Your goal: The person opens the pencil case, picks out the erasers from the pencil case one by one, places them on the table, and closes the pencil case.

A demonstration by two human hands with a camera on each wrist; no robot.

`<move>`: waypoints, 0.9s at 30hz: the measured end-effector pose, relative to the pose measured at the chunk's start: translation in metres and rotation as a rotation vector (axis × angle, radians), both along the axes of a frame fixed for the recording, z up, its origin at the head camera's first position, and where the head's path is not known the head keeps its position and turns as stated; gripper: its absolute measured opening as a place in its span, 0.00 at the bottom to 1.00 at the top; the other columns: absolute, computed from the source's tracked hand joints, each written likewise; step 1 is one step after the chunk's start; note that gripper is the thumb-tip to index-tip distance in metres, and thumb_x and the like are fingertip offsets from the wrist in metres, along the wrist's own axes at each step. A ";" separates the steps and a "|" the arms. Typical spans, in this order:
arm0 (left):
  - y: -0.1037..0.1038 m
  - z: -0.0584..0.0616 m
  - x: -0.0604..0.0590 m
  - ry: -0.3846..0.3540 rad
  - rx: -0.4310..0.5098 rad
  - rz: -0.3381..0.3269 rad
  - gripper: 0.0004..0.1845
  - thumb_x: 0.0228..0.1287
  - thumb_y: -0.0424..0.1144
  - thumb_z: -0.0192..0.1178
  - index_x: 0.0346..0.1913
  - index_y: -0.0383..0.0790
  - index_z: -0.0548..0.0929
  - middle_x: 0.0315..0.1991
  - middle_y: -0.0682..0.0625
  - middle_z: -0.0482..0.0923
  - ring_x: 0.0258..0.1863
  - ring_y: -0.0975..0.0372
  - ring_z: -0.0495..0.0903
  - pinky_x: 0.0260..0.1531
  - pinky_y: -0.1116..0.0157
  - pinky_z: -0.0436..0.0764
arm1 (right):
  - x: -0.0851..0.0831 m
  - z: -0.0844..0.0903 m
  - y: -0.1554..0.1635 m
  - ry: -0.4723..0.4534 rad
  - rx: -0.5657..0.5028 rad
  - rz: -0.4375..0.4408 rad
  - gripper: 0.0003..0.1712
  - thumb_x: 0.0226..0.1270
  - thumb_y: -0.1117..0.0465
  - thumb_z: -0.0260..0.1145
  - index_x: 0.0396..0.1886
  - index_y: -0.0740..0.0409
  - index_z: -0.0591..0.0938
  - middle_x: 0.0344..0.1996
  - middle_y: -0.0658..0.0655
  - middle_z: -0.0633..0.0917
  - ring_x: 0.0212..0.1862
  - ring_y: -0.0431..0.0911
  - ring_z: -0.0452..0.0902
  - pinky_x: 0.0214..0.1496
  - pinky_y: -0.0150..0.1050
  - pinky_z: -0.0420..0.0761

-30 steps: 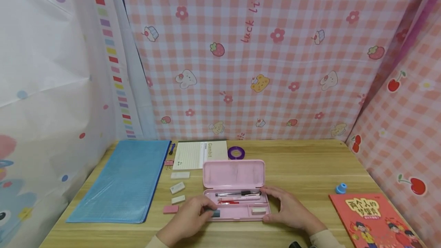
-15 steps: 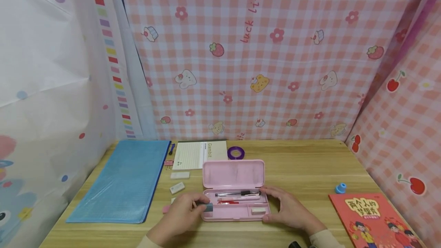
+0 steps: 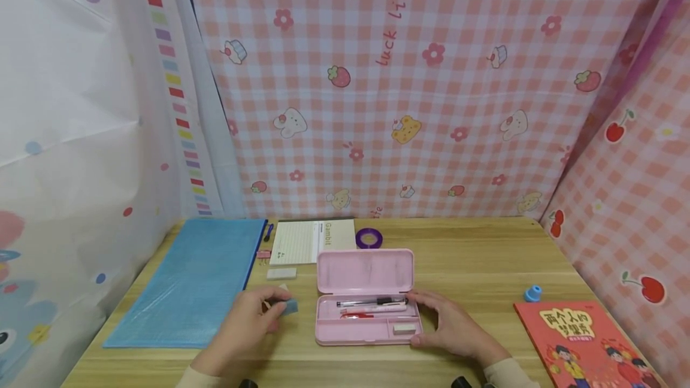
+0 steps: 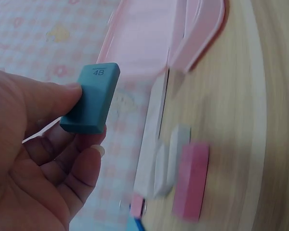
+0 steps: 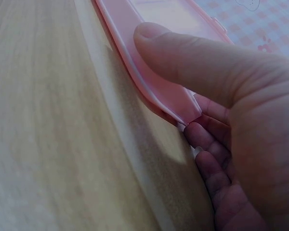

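My left hand (image 3: 245,319) pinches a teal eraser (image 4: 94,101) marked 4B between thumb and fingers, left of the pencil case and above the wooden table. The pink pencil case (image 3: 366,273) lies with its lid folded back. Inside are a black-capped pen (image 3: 372,302), other pens, and a white eraser (image 3: 404,329) in the front right compartment. My right hand (image 3: 453,328) grips the case's right end, thumb at the front corner and fingers behind. A pink eraser (image 4: 191,180) and several white erasers (image 4: 178,154) lie on the table, partly hidden by my left hand in the head view.
A blue zip folder (image 3: 183,283) covers the table's left. Behind the case are a notepad (image 3: 307,243) and a purple tape roll (image 3: 369,238). A pink binder clip (image 3: 263,254) lies near the folder. At right are a red book (image 3: 587,343) and a small blue object (image 3: 533,293).
My left hand has lifted the teal eraser out of the case's front left compartment and carried it left, over the loose erasers. The right hand stays at the case's right end.
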State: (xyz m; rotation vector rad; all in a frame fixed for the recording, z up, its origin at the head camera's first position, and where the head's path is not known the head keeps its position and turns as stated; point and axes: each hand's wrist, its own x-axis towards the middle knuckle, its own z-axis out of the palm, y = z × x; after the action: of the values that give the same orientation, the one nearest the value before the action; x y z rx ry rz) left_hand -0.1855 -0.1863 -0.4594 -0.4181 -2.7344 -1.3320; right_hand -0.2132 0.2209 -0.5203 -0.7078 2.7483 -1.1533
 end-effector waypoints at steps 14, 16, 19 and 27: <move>-0.053 -0.004 -0.010 0.057 -0.237 0.107 0.06 0.61 0.29 0.63 0.39 0.41 0.86 0.36 0.54 0.83 0.34 0.64 0.78 0.31 0.67 0.77 | 0.000 0.000 0.000 -0.005 -0.002 0.007 0.49 0.40 0.35 0.77 0.65 0.47 0.74 0.64 0.50 0.73 0.66 0.52 0.64 0.65 0.57 0.63; -0.055 -0.006 -0.013 0.027 -0.255 0.111 0.07 0.61 0.29 0.63 0.39 0.43 0.86 0.36 0.55 0.83 0.36 0.63 0.79 0.32 0.65 0.77 | -0.001 0.000 0.000 -0.006 -0.009 0.007 0.49 0.40 0.36 0.77 0.65 0.47 0.74 0.64 0.51 0.73 0.66 0.52 0.64 0.65 0.58 0.63; -0.056 -0.009 -0.016 -0.021 -0.273 0.121 0.07 0.61 0.29 0.63 0.38 0.44 0.86 0.37 0.55 0.83 0.38 0.62 0.79 0.35 0.62 0.77 | -0.001 -0.001 0.000 -0.005 -0.014 0.011 0.50 0.40 0.36 0.78 0.65 0.48 0.74 0.64 0.51 0.73 0.66 0.52 0.65 0.65 0.58 0.63; -0.056 -0.017 -0.021 -0.081 -0.289 0.118 0.08 0.61 0.29 0.63 0.38 0.46 0.85 0.38 0.55 0.82 0.43 0.56 0.80 0.42 0.55 0.79 | -0.001 0.000 0.000 -0.015 -0.011 0.004 0.49 0.39 0.36 0.78 0.65 0.44 0.74 0.64 0.50 0.73 0.66 0.52 0.64 0.65 0.57 0.63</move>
State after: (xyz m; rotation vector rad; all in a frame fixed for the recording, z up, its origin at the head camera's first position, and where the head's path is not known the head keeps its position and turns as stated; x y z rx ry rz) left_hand -0.2067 -0.2424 -0.4766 -0.2186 -2.9759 -0.9499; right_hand -0.2138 0.2206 -0.5205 -0.7033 2.7294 -1.1687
